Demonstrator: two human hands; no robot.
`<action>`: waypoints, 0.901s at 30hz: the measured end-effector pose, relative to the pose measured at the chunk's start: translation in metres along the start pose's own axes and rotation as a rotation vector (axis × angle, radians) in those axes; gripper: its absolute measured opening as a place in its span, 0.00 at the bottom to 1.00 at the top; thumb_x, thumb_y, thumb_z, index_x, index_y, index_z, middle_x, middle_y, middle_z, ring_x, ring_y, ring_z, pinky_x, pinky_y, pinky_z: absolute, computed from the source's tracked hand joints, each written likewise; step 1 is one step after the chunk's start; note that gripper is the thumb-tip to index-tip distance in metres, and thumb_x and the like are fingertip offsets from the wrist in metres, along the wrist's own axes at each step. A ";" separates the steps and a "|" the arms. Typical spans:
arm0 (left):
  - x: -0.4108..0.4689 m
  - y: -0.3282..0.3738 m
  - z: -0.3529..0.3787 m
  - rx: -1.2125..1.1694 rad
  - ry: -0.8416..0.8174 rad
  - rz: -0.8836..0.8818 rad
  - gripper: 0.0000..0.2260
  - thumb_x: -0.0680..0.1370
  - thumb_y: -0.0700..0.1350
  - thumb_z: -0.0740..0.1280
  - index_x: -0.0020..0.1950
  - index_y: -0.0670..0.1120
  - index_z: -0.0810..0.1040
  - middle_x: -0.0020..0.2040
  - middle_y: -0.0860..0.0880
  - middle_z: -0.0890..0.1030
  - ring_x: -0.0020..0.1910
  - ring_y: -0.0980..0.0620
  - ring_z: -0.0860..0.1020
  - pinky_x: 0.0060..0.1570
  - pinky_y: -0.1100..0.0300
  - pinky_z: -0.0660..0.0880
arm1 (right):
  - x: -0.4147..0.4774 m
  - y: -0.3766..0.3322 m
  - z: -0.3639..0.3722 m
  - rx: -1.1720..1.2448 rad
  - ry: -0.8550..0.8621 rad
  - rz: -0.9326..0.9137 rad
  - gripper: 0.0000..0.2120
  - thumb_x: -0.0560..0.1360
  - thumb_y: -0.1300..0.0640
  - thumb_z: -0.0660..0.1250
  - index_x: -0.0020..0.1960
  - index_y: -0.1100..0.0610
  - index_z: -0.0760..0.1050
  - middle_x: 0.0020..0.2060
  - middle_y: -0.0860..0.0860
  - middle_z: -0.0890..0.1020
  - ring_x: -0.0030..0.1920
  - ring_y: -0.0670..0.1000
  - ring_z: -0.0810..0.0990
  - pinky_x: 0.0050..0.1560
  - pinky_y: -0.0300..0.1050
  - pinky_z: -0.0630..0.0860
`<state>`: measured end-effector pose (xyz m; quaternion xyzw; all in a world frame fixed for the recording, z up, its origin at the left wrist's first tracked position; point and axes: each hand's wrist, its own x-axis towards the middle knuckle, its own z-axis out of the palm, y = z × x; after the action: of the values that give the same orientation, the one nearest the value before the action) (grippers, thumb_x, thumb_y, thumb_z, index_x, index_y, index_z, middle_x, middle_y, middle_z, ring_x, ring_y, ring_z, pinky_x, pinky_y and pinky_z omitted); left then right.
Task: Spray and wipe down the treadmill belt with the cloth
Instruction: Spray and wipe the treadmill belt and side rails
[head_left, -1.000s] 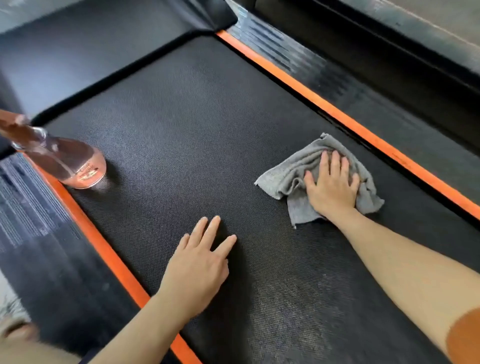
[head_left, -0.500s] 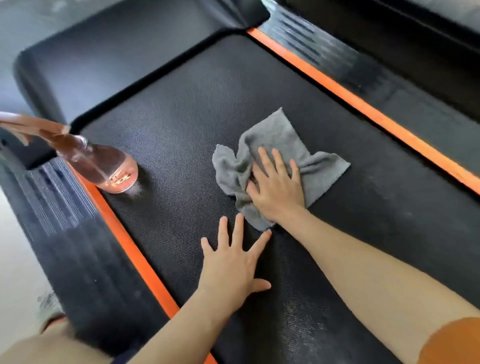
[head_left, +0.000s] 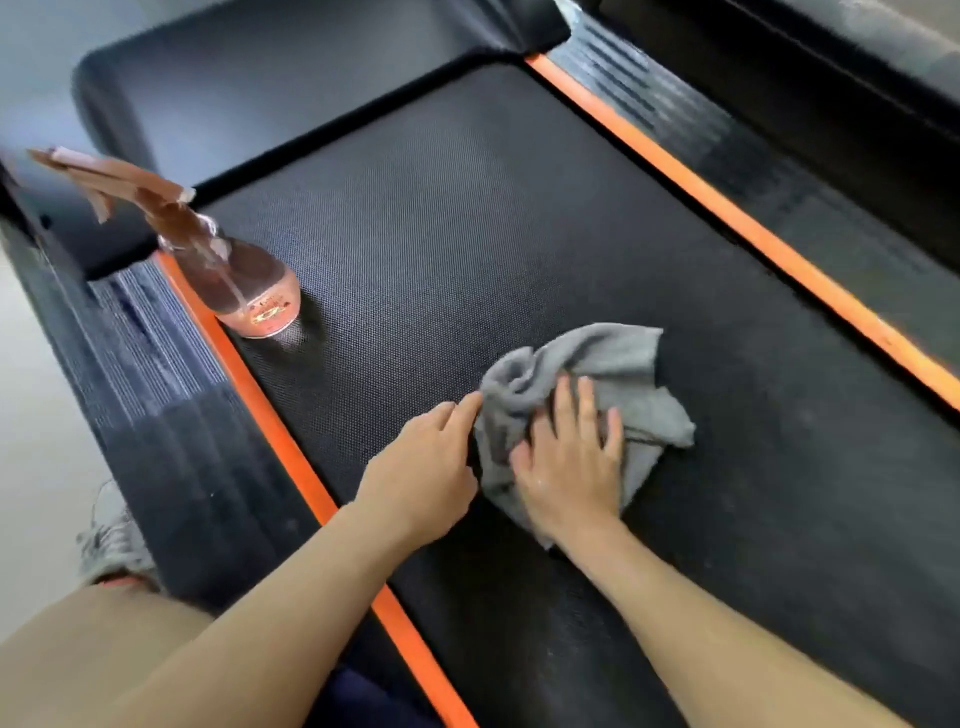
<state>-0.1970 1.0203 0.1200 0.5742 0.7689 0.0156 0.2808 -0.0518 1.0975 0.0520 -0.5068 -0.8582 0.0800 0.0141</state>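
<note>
The black textured treadmill belt (head_left: 519, 218) fills the middle of the view. A crumpled grey cloth (head_left: 618, 358) lies on it. My right hand (head_left: 571, 467) presses flat on the cloth's near part, fingers spread. My left hand (head_left: 421, 462) rests on the belt just left of the cloth, its fingertips touching the cloth's bunched left edge. A clear pinkish spray bottle (head_left: 244, 280) with a brown trigger head stands upright at the belt's left edge, apart from both hands.
Orange strips run along both sides of the belt, the left orange strip (head_left: 270, 415) and the right orange strip (head_left: 753, 234). Ribbed black side rails (head_left: 156, 374) lie outside them. The black motor cover (head_left: 285, 78) is at the far end. A grey shoe (head_left: 111, 540) stands on the floor at left.
My right hand slid the cloth leftward across the belt, then a little back toward me. My left hand shifted right until its fingertips met the cloth. The bottle stayed put.
</note>
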 end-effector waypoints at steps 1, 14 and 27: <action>-0.003 0.003 0.001 0.015 -0.012 0.016 0.30 0.78 0.51 0.51 0.80 0.46 0.54 0.76 0.44 0.63 0.71 0.41 0.68 0.63 0.45 0.72 | -0.015 -0.035 0.010 -0.031 -0.033 -0.136 0.31 0.75 0.43 0.55 0.74 0.55 0.69 0.77 0.56 0.64 0.78 0.58 0.58 0.73 0.64 0.50; -0.049 -0.109 -0.046 0.107 0.124 -0.263 0.14 0.77 0.45 0.59 0.58 0.51 0.79 0.53 0.47 0.76 0.57 0.43 0.74 0.54 0.47 0.76 | -0.013 -0.128 0.026 -0.013 -0.082 -0.573 0.27 0.75 0.47 0.54 0.72 0.47 0.72 0.75 0.51 0.69 0.74 0.57 0.69 0.69 0.64 0.56; -0.032 -0.162 -0.096 -0.465 0.512 -0.436 0.20 0.76 0.45 0.71 0.66 0.48 0.71 0.63 0.46 0.75 0.64 0.47 0.73 0.54 0.64 0.65 | 0.046 -0.192 0.027 -0.046 -0.037 -0.473 0.28 0.77 0.46 0.47 0.73 0.48 0.71 0.77 0.50 0.66 0.77 0.56 0.62 0.69 0.62 0.50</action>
<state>-0.3758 0.9658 0.1583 0.2966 0.8936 0.2715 0.1995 -0.2439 1.0434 0.0523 -0.2903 -0.9548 0.0641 0.0051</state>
